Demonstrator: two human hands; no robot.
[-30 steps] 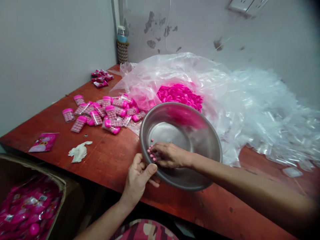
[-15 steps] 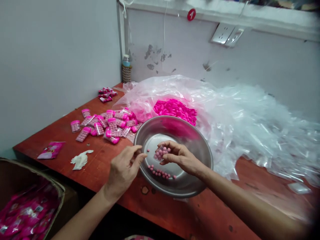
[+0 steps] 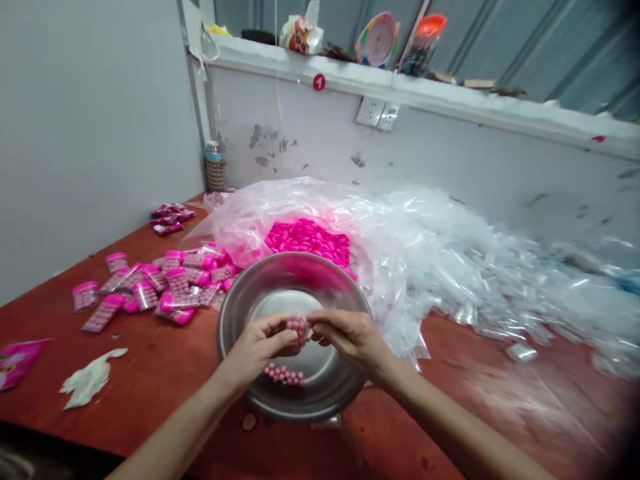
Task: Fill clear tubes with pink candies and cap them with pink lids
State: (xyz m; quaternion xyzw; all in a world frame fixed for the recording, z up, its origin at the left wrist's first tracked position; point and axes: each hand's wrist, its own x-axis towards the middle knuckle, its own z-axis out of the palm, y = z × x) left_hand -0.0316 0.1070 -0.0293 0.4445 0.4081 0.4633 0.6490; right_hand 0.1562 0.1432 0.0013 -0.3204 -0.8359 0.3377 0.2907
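Observation:
Over a metal basin (image 3: 235,393), my left hand (image 3: 263,343) is closed around a small clear container of pink balls (image 3: 299,333), thumb in front. My right hand (image 3: 350,337) has its fingers pressed together at the container's right end; whatever sits between those fingertips is hidden. Loose pink balls (image 3: 284,375) lie in the basin below. Behind the basin, a heap of bright pink caps (image 3: 310,239) spills from a large clear plastic bag (image 3: 320,193). To the left is a pile of filled clear containers with pink caps (image 3: 177,280).
Many clear empty containers (image 3: 450,267) spread across the red table (image 3: 400,440) on the right. Crumpled white tissue (image 3: 91,380) and a pink packet (image 3: 19,363) lie at left, small pink packets (image 3: 170,217) farther back. A bottle in a woven holder (image 3: 215,170) stands in the corner.
The container of balls has passed from my right hand to my left, and my right fingers now meet its end. My head view has turned right and up, showing the shelf.

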